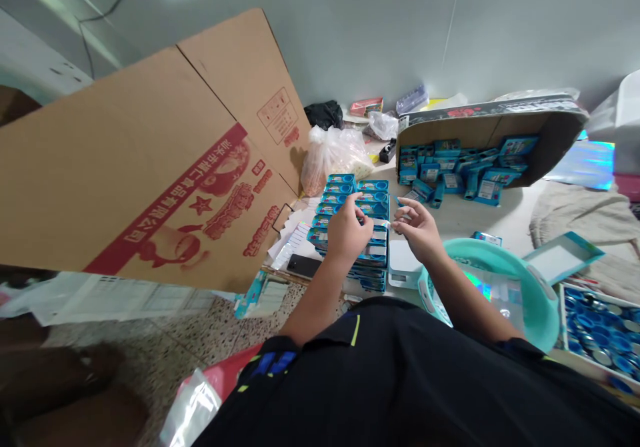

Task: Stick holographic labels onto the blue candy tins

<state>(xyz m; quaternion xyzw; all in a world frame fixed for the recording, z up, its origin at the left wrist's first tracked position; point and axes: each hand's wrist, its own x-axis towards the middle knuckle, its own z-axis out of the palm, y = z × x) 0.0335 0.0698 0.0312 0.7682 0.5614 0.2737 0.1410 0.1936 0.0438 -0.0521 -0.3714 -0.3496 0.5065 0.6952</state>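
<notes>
Two rows of blue printed boxes (pixel 375 197) stand stacked on the table before me, some with white strips on their near faces. Over the stack, my left hand (pixel 350 230) is closed, thumb and fingers at the left end of a small pale strip (pixel 381 223). At the strip's other end is my right hand (pixel 417 228), its thumb and forefinger pinched and the other fingers curled. Exactly how each fingertip grips the strip is too small to make out. A white flat device (pixel 404 260) lies below my right hand, and a dark phone (pixel 304 265) lies left of the stack.
A large cardboard carton (pixel 150 167) rises at the left. An open box (pixel 493 123) on its side spills several blue boxes at the back right. By my right forearm stands a teal basin (pixel 543 313); a tray of blue round pieces (pixel 603 330) sits beyond it. A plastic bag (pixel 340 153) lies behind.
</notes>
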